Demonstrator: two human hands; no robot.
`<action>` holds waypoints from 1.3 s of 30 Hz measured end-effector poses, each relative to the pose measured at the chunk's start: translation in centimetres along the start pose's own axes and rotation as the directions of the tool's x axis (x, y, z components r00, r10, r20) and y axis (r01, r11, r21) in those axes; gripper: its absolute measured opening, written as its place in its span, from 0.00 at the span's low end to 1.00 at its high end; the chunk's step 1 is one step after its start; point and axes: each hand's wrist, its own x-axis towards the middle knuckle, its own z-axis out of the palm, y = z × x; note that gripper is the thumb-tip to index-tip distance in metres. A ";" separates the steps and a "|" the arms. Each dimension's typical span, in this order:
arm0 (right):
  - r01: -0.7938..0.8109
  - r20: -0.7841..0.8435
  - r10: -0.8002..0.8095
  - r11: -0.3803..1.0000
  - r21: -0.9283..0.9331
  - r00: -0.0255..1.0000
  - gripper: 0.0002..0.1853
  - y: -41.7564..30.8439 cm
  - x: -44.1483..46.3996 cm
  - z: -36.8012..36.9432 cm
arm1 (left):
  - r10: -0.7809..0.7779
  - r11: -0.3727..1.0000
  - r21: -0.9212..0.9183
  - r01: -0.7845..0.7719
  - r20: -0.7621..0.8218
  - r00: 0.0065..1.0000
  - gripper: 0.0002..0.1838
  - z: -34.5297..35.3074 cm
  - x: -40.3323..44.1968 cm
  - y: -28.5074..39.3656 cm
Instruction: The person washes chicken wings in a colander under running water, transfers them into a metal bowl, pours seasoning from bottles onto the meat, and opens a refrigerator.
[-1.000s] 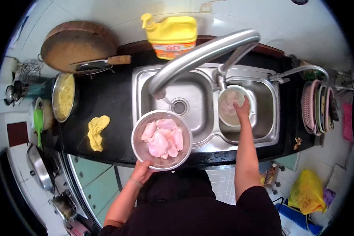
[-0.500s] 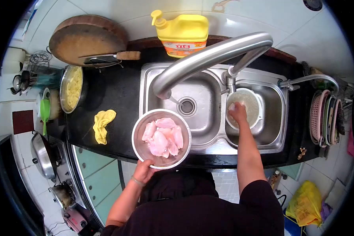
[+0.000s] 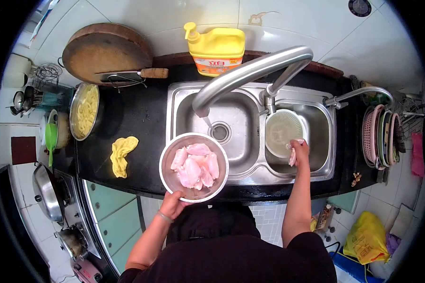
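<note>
My left hand (image 3: 174, 203) grips the near rim of a steel bowl (image 3: 167, 180), its fingers closed on the edge. Pale pink raw chicken wings (image 3: 200, 166) lie heaped inside that bowl, which is held over the front left edge of the sink. At the right basin, my right hand (image 3: 301, 152) is closed on a raw chicken wing (image 3: 293, 156), beside the near right rim of a white plastic colander (image 3: 288, 118). Cloudy water shows inside the colander.
Water runs from the tall faucet (image 3: 255, 70) into the left basin (image 3: 243, 137). A yellow detergent jug (image 3: 220, 45) stands behind. Leftward are a yellow cloth (image 3: 121, 162), a pot of yellowish strips (image 3: 87, 113), and a round chopping board (image 3: 104, 52) with a wooden-handled knife (image 3: 153, 73).
My right hand has lifted out of the colander and moved toward its near right side, with a chicken wing now showing in it. My left hand keeps hold of the bowl.
</note>
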 end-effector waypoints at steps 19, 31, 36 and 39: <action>0.599 0.484 -0.496 0.797 -0.076 0.721 0.12 -14.9 -19.4 17.5 | -0.019 0.997 0.081 0.005 0.161 0.987 0.31 -0.2 0.6 0.2; 0.220 0.556 -0.350 0.932 0.287 0.754 0.10 -21.2 -16.2 22.6 | 0.040 0.998 0.043 -0.050 0.213 0.976 0.32 0.7 1.1 2.2; 0.209 0.795 -0.316 0.948 0.241 0.518 0.10 -21.7 -16.4 21.5 | 0.072 0.996 0.031 -0.081 0.227 0.971 0.33 2.6 1.7 3.3; 0.321 0.696 -0.378 0.922 0.218 0.611 0.11 -20.9 -16.9 21.8 | 0.056 0.998 0.019 -0.064 0.286 0.957 0.32 3.9 2.6 4.0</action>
